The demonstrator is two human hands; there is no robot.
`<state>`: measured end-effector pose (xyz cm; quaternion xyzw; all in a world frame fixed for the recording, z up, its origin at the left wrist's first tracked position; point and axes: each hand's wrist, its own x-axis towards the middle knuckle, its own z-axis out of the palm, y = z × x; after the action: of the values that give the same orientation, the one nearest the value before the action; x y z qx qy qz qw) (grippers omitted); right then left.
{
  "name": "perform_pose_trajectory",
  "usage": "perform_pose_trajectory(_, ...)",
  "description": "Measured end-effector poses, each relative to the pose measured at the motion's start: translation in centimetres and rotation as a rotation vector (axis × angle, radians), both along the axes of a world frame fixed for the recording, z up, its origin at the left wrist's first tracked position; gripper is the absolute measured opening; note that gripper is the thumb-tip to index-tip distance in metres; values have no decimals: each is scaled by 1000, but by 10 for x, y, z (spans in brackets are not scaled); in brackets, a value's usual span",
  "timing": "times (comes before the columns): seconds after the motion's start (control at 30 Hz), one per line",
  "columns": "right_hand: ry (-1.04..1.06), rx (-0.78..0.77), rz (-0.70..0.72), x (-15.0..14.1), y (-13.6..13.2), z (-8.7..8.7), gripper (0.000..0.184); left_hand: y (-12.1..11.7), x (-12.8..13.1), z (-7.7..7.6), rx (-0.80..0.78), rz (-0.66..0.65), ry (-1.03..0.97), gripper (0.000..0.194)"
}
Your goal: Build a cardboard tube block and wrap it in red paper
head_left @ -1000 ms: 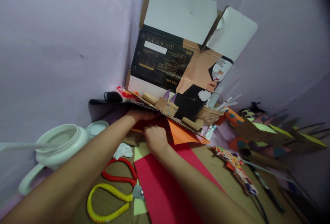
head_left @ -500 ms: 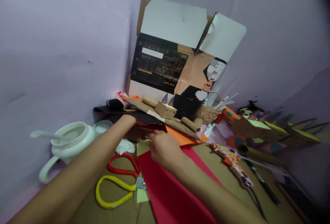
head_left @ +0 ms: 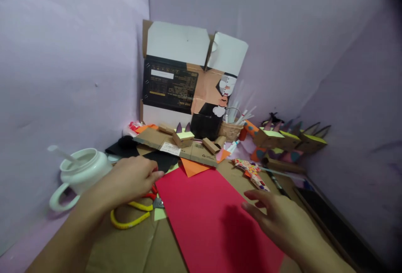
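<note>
A red paper sheet (head_left: 194, 206) lies flat in front of me. My left hand (head_left: 135, 176) is at its upper left corner, above the red and yellow-handled scissors (head_left: 130, 218); its fingers are loosely bent, the thumb stands apart, and I see nothing held. On the other side my right hand (head_left: 276, 214) hovers over the sheet's right edge, thumb and fingers apart, casting a shadow on the red. Beyond the sheet a flat cardboard piece (head_left: 194, 153) rests on orange paper (head_left: 196, 167) and black paper (head_left: 161, 160). Part of the scissors is hidden under my left hand.
At left stands a white pot (head_left: 84, 172) with a spoon. An unfolded box (head_left: 176, 84) leans at the back, beside a basket (head_left: 230, 131) of markers. A patterned glue gun (head_left: 251, 172), cardboard animal figures (head_left: 282, 139) and a dark tray-like object (head_left: 336, 222) are at right.
Both hands have come back from under the cardboard piece, which now lies lower. My left hand moved toward me, my right hand to the right. The view has shifted, showing more red sheet.
</note>
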<state>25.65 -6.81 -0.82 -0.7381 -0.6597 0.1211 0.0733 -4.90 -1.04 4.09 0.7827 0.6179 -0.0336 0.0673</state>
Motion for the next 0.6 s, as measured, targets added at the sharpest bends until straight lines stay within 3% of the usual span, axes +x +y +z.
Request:
perform_pose_trajectory(0.1, -9, -119, -24, 5, -20, -11, 52, 7, 15, -31, -44, 64, 44, 32)
perform_pose_trajectory(0.23, 50, -84, -58, -1, -36, -31, 77, 8, 30, -59, 5, 48, 57, 37)
perform_pose_trajectory(0.33, 50, -37, -111, -4, -41, -37, 78, 6, 30, -62, 30, 42, 43, 37)
perform_pose_trajectory(0.47, 44, -11, -111, -1, -45, -31, 73, 5, 14, -57, 1, 43, 0, 35)
perform_pose_trajectory(0.53, 69, -9, -130, 4, -47, -28, 62, 4, 3, -56, -22, 17, -27, 36)
perform_pose_trajectory(0.6, 190, -18, -149, 10, -48, -30, 38, 2, -10, -56, -32, -20, -56, 43)
